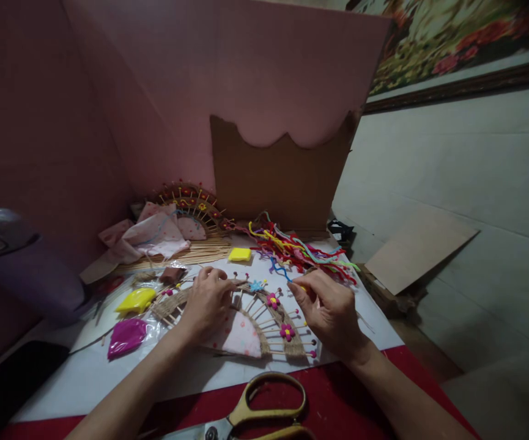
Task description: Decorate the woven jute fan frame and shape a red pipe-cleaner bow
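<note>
A half-round craft fan (pixel 264 318) lies on the white sheet, made of thin sticks, twine-wrapped bands and a pink dotted cloth centre. Magenta flowers (pixel 287 331) and a light blue flower (pixel 256 286) decorate its outer band, and small coloured balls tip the sticks. My left hand (pixel 207 299) rests over the fan's upper left, fingers curled down onto the band; its fingertips are partly hidden. To the right of the fan, my right hand (pixel 328 305) is closed in a pinch on a wavy blue pipe cleaner (pixel 280 270). Something small and yellow shows at its fingers.
Many coloured pipe cleaners (pixel 301 247) lie behind the fan. A second decorated fan (pixel 193 205) and pink cloth (pixel 156 229) stand at the back left. Yellow clay packets (pixel 136 300), a magenta packet (pixel 126 337) and large scissors (pixel 264 406) lie around. Cut cardboard (pixel 277 174) stands behind.
</note>
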Available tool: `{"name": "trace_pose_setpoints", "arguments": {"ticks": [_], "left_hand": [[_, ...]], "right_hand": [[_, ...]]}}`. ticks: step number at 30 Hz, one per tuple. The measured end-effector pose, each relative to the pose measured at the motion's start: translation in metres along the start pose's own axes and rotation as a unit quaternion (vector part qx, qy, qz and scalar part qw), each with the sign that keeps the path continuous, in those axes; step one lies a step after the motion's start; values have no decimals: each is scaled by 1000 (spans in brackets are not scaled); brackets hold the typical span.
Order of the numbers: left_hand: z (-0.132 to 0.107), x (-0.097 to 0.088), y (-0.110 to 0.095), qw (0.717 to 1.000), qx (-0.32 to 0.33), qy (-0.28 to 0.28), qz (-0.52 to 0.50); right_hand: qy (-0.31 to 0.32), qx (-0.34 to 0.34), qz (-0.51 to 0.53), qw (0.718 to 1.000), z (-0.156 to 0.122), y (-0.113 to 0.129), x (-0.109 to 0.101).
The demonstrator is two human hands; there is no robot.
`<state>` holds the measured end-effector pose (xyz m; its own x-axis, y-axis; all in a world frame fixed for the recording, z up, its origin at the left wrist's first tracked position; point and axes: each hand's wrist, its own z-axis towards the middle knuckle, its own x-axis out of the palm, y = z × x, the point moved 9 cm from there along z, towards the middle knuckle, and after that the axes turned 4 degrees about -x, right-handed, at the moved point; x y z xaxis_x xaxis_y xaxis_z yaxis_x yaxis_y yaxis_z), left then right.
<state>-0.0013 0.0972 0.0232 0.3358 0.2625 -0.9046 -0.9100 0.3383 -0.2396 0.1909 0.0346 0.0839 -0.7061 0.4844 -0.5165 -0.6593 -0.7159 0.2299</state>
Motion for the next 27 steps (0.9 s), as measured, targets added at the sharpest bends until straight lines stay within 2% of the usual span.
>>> {"name": "trace_pose_setpoints", "arguments": {"ticks": [8, 16, 22, 27], "left_hand": [[5, 6, -5, 999, -25, 22, 15], [17, 7, -11, 1000, -23, 16, 0], [28, 4, 5, 993, -47, -9, -106], [30, -7, 21, 964, -93, -41, -246]], "right_hand": [[-1, 3, -7, 1000, 0, 0, -2], [-9, 2, -6, 1000, 2, 1, -6], [2, 19, -9, 1000, -2, -6, -3], [-1, 16, -6, 1000, -1, -5, -4]]}}
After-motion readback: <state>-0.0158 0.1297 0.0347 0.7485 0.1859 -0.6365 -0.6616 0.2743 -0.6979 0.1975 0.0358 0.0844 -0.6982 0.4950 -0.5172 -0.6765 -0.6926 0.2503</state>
